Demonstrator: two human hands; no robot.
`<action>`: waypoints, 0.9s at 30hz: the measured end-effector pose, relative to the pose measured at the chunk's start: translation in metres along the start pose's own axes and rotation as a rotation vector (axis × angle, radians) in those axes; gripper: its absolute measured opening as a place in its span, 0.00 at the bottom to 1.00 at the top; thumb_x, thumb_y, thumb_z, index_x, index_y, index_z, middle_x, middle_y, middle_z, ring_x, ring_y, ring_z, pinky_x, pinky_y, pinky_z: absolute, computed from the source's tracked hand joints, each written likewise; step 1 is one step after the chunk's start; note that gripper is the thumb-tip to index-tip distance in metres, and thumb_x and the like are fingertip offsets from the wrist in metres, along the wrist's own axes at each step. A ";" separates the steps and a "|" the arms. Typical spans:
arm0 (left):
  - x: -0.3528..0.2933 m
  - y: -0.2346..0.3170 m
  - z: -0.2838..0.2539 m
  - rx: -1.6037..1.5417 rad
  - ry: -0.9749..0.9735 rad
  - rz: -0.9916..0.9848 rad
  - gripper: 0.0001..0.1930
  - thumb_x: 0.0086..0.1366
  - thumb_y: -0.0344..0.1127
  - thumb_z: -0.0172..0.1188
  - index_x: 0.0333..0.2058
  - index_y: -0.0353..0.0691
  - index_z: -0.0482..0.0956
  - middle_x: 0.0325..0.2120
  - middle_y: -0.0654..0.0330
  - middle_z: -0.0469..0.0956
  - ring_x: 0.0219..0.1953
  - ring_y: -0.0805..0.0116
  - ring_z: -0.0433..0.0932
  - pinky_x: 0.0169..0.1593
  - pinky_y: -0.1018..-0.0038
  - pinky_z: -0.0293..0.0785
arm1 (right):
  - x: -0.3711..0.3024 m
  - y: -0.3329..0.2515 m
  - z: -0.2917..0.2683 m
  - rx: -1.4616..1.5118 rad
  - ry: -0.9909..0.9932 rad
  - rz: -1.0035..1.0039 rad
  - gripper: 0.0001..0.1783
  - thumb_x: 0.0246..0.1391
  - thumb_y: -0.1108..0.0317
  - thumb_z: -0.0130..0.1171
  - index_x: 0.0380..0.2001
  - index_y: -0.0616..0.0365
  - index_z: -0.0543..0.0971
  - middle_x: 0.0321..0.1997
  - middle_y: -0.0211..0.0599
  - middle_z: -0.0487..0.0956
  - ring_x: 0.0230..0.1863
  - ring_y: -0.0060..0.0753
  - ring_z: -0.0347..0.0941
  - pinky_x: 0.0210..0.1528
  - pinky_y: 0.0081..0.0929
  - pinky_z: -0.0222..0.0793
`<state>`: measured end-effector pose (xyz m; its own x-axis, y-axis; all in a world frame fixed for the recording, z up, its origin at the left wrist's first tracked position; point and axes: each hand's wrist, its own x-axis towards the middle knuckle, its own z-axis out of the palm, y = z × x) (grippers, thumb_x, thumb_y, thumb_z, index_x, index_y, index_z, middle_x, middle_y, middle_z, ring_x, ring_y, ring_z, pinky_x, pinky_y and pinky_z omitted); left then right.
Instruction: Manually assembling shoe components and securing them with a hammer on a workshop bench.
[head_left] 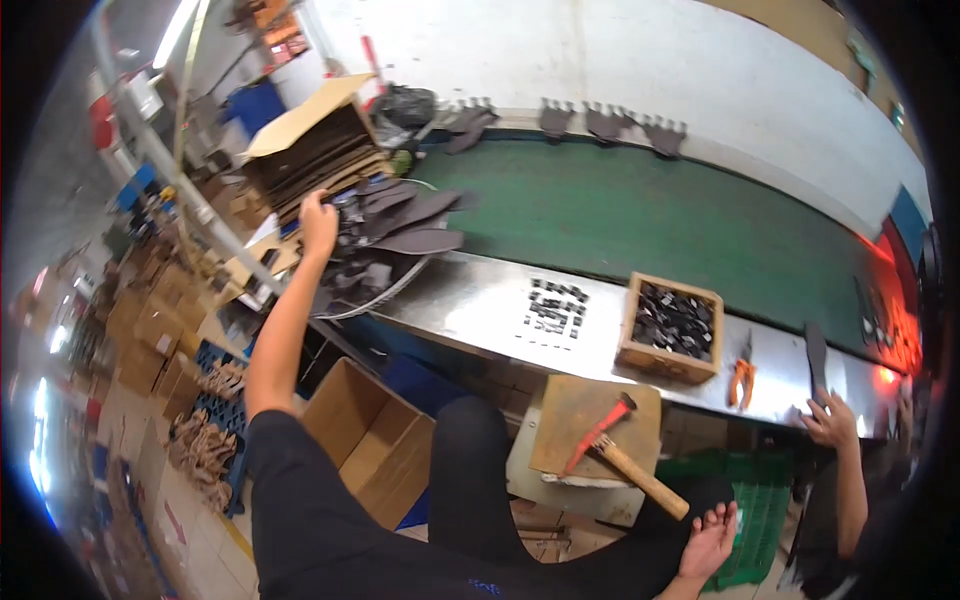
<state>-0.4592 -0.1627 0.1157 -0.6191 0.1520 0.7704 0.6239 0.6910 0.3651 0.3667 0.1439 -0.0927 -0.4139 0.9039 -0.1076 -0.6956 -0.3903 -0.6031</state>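
Note:
My left hand (320, 225) is stretched out to the left edge of a pile of dark grey, sole-shaped pieces (420, 240). Its fingers are curled in, and whatever they may hold is hidden. Under the pile shows the pale rim of a round basket (385, 298). Low on the right, my right hand (708, 545) rests palm up near my knee, loosely curled and holding nothing. Close to it is the wooden handle of a hammer (640, 475), whose red-painted head lies on a worn square board (570, 410) between my legs.
On the metal ledge lie small black pieces (555, 305), a wooden box (665, 368) of black parts and orange-handled pliers (742, 380). Behind runs a green conveyor belt (620, 215) with dark pronged pieces (607, 122). Cartons (365, 430) flank me; another person's hand (832, 420) holds a dark sole.

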 end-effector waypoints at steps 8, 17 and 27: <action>-0.209 0.256 -0.079 -0.622 -0.255 0.201 0.14 0.69 0.26 0.49 0.50 0.29 0.75 0.53 0.49 0.76 0.57 0.55 0.73 0.64 0.64 0.64 | 0.040 -0.038 0.076 -0.797 0.038 -0.066 0.13 0.67 0.68 0.52 0.50 0.62 0.75 0.41 0.39 0.80 0.31 0.26 0.77 0.30 0.23 0.73; -0.368 0.324 -0.075 -0.748 -0.436 -0.104 0.11 0.66 0.23 0.52 0.46 0.30 0.76 0.48 0.49 0.78 0.52 0.53 0.77 0.58 0.65 0.70 | 0.287 -0.196 -0.063 -1.863 0.293 -0.543 0.28 0.56 0.51 0.63 0.48 0.66 0.76 0.39 0.57 0.79 0.40 0.54 0.77 0.43 0.43 0.71; -0.341 0.394 -0.100 -0.884 -0.559 0.369 0.44 0.60 0.31 0.67 0.69 0.35 0.48 0.65 0.40 0.58 0.68 0.42 0.59 0.69 0.58 0.56 | 0.084 -0.021 0.249 -0.474 -0.144 -0.265 0.08 0.63 0.67 0.60 0.37 0.56 0.72 0.25 0.26 0.72 0.20 0.16 0.65 0.23 0.17 0.65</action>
<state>0.0457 -0.0127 0.0489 -0.3141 0.6963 0.6453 0.7970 -0.1759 0.5778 0.2002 0.1844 0.1081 -0.3603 0.9143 0.1850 -0.4604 -0.0018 -0.8877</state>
